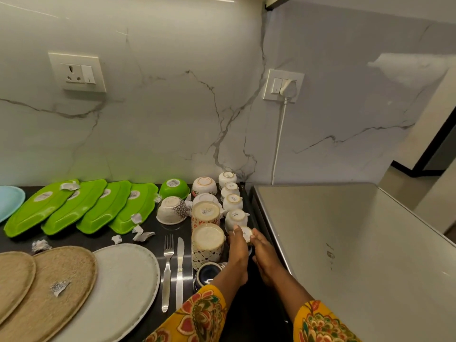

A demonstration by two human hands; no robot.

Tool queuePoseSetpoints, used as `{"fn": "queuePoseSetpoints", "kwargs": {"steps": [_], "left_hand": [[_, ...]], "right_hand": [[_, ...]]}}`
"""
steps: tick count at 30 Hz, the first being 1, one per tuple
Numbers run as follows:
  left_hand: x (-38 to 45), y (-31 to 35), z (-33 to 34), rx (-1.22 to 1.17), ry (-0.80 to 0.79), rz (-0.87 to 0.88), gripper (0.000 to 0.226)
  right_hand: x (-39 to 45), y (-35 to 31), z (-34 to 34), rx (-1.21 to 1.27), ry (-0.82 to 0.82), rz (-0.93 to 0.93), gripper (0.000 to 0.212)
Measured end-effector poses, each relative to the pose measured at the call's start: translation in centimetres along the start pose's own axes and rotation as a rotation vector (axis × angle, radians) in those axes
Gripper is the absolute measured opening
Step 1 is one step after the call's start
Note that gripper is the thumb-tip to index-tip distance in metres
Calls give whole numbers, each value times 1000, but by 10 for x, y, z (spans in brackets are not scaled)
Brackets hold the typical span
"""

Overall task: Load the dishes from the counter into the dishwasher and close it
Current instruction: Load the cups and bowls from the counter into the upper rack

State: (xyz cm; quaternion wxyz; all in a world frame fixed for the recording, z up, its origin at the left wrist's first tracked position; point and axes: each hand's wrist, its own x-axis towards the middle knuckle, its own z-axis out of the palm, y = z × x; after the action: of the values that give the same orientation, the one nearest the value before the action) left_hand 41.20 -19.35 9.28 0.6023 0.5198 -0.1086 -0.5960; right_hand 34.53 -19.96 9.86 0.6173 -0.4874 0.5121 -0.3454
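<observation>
Both hands close around one small white cup (245, 235), the left hand (238, 245) cupping its near side and the right hand (261, 248) pressing its far side, likely so the upturned piece lifts steadily. Beyond the fingertips a row of matching cups (232, 201) runs toward the wall. Just left of the left hand stand two patterned tumblers (206, 230), upside down. Further left lie a fork (167, 270), a knife (180, 270) and green trays (81, 206). Right of the right hand sits a steel-topped appliance (345, 243), probably the dishwasher.
</observation>
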Motion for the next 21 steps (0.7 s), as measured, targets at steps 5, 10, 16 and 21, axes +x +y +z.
{"fn": "queuePoseSetpoints", "kwargs": {"steps": [5,10,16,21], "left_hand": [[-10,-10,4,-36,32,6,48],[-27,-26,6,6,63,-1,49],[-64,-44,7,21,118,-25,37],[-94,-76,4,245,218,88,39]], "right_hand": [[-10,7,-11,13,62,10,40],[-32,16,-29,-19,78,7,39],[-65,28,-53,-109,88,-27,41],[-103,39,-73,-192,65,-60,43]]}}
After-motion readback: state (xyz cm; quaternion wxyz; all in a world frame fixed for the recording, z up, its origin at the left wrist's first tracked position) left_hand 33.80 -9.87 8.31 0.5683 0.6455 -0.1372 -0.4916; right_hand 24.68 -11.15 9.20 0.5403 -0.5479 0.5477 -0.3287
